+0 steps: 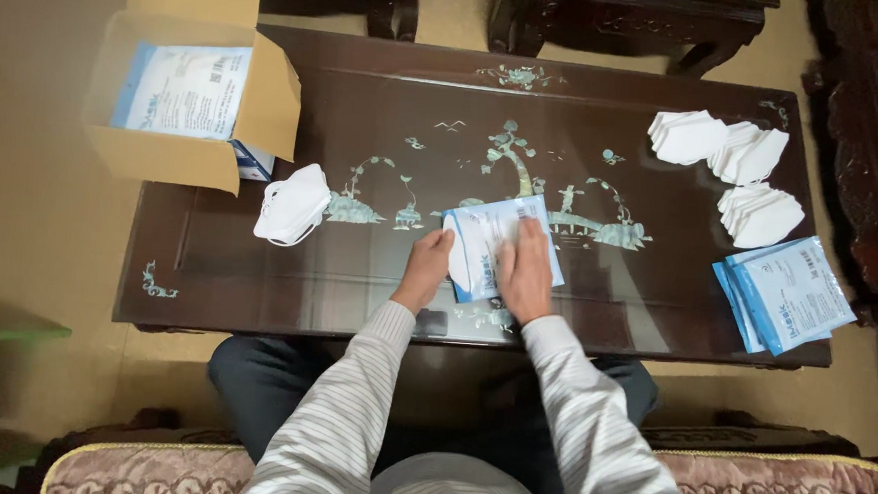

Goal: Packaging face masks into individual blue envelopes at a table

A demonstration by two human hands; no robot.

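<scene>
- White and blue packet (pixel 504 242), flat and rectangular, lies near the middle of the dark bench (pixel 258 258), close to its near edge.
- A white face mask (pixel 455 263) sticks out of the packet's left end.
- The right hand (pixel 526 272) lies flat on the packet, palm down, its grip released, pressing rather than grasping.
- The left hand (pixel 427 266) pinches the mask's edge at the packet's left end, grip clenched on it.
- Both sleeves are pale with thin stripes.
- A loose white mask (pixel 292 205) lies on the bench, left of the hands and well apart.
- An open cardboard box (pixel 191 99) holding similar packets sits on the far left corner.
- Three stacks of folded white masks (pixel 734 167) sit at the far right.
- A small pile of blue and white packets (pixel 787 295) lies at the near right edge.
- The bench top is glossy dark wood with pale inlaid trees and birds.
</scene>
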